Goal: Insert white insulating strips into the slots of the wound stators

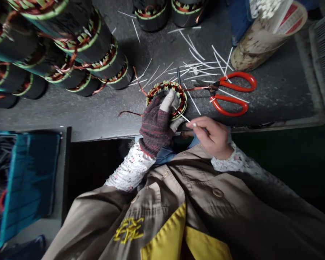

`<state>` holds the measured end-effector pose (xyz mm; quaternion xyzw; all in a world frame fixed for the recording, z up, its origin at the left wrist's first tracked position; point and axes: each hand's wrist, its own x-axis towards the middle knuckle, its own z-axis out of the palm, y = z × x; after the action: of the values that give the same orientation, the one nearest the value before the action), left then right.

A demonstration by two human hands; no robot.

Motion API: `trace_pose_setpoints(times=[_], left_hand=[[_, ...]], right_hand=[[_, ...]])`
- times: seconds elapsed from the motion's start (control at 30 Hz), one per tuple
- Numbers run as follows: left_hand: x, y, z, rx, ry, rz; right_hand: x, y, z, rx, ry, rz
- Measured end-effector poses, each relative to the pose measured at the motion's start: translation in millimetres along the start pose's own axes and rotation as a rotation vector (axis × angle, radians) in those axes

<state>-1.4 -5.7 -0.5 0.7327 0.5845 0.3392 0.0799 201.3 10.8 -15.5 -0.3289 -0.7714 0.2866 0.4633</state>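
A wound motor stator [182,108], a ring with copper windings and a pale green insulating rim, lies near the bench's front edge. My left hand [158,121], in a dark knitted glove with pale fingertips, grips its near-left side, the index finger over the opening. My right hand [211,135], bare, pinches a thin white strip [184,117] just right of the ring. The strip's far end reaches the stator's rim; how it passes through the windings is hidden. Copper leads [130,113] stick out on the left, and another runs right toward red-handled scissors [234,94].
Several loose white strips [200,68] lie scattered behind the scissors. Stacked stators [103,54] fill the back left, with more [151,18] at the back. A stained container [246,54] holding white bits stands back right. A blue crate [29,173] sits lower left.
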Motion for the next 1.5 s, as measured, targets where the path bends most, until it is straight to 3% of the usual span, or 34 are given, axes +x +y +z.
trace_pose_setpoints(times=[0.17,0.5,0.73,0.87,1.0,1.1,1.2,1.3,1.43,1.5], left_hand=[[-2.3,0.5,-0.8,-0.2,-0.011,-0.136],[3.3,-3.2,-11.3,-0.157,0.004,0.061],[1.0,-18.2,-0.6,-0.163,0.158,0.332],[3.0,-12.3,-1.1,-0.066,0.129,0.295],[1.9,-5.8,-3.4,-0.022,0.131,0.237],[-1.1,-6.0,-2.0,-0.032,0.143,0.206],[-3.1,-8.6,0.4,0.021,0.165,0.236],[-3.3,-10.2,1.3,0.077,0.14,0.21],[-4.8,-8.7,3.6,0.071,0.103,0.12],[-6.1,-5.1,7.3,0.052,0.112,0.124]], right_hand=[[22.4,-1.2,18.1,0.094,0.024,0.129],[35.1,-6.5,16.0,-0.177,-0.081,0.064],[44.8,-11.8,13.3,-0.217,-0.179,0.129],[46.1,-25.2,-4.5,-0.012,-0.31,0.159],[43.0,-28.0,-22.8,0.283,-0.271,0.28],[42.5,-20.1,-17.4,0.415,-0.222,0.29],[41.2,-15.2,-6.3,0.554,-0.264,0.323],[33.8,-22.5,-12.4,0.747,-0.204,0.409],[26.2,-43.8,-44.1,0.714,-0.12,0.419],[33.9,-51.2,-48.5,0.697,-0.091,0.391]])
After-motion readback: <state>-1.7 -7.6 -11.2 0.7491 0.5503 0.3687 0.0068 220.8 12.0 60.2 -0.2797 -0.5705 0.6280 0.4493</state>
